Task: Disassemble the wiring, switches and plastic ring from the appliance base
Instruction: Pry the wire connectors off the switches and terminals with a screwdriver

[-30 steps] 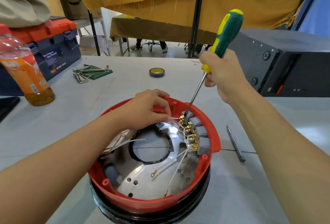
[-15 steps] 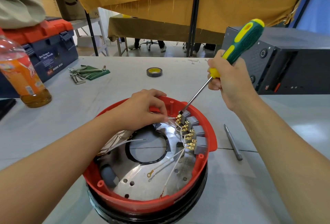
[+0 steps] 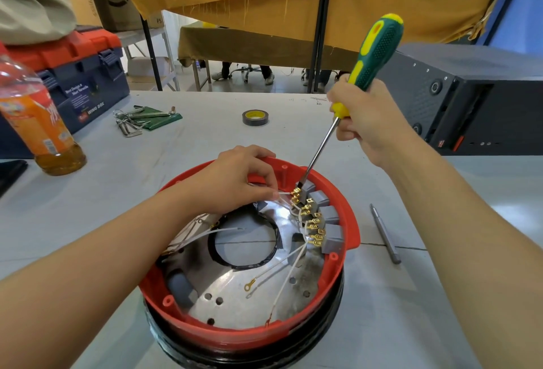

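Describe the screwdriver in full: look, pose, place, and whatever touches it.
The screwdriver has a green and yellow handle, seemingly rubbery plastic, and a slim bright metal shaft. The right hand grips the lower handle. It tilts, handle up and to the right, shaft sloping down-left into the red plastic ring. Its tip sits at the farthest grey switch, beside the brass terminals.

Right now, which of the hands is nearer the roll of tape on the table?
Judging by the picture, the left. The left hand pinches a white wire just in front of the tape roll; the right hand, gripping the screwdriver, is off to its right.
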Motion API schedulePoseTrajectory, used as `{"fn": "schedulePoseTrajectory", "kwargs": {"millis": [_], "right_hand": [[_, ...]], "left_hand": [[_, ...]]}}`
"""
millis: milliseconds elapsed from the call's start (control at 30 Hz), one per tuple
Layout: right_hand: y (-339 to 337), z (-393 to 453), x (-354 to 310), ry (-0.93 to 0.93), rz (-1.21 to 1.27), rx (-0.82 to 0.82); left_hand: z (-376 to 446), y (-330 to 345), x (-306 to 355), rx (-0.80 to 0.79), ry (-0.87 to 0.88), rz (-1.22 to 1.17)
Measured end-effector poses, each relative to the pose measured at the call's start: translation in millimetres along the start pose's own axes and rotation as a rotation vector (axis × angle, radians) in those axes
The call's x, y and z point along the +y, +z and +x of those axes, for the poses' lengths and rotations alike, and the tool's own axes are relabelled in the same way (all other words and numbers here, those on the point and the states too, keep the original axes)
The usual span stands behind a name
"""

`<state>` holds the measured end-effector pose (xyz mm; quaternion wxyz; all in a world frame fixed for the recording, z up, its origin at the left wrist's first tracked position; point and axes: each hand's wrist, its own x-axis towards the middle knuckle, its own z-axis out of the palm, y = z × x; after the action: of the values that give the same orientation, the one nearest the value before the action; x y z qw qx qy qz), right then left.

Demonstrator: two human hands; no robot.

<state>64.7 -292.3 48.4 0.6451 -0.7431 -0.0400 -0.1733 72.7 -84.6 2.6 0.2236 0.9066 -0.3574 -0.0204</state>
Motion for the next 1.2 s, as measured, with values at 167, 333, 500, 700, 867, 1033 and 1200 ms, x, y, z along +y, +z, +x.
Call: {"fn": "schedulePoseTrajectory", "kwargs": {"millis": [167,333,500,700,867,1033,1200], "right_hand": [[-8,7,20,0.195,0.197,0.108],[-11,11,31,0.292,0.311,0.124],[-10,14,30,0.333,0.305,0.112],[-9,9,27,0.295,0.277,0.137],[-15,-5,24,0.104,0.291,0.153],[-16,-17,21,0.000,0.309,0.158],[-16,-26,20,-0.031,0.276,0.192]], "left_hand": [[1,0,1,-0.003,0.003,-0.003],[1,1,-1,-0.009,0.006,-0.006],[0,0,0,-0.018,0.005,-0.006],[0,0,0,-0.022,-0.005,-0.009],[0,-1,1,-0.018,-0.004,-0.018],[0,-1,2,-0.017,-0.007,-0.026],[-1,-1,3,-0.013,-0.015,-0.036]]}}
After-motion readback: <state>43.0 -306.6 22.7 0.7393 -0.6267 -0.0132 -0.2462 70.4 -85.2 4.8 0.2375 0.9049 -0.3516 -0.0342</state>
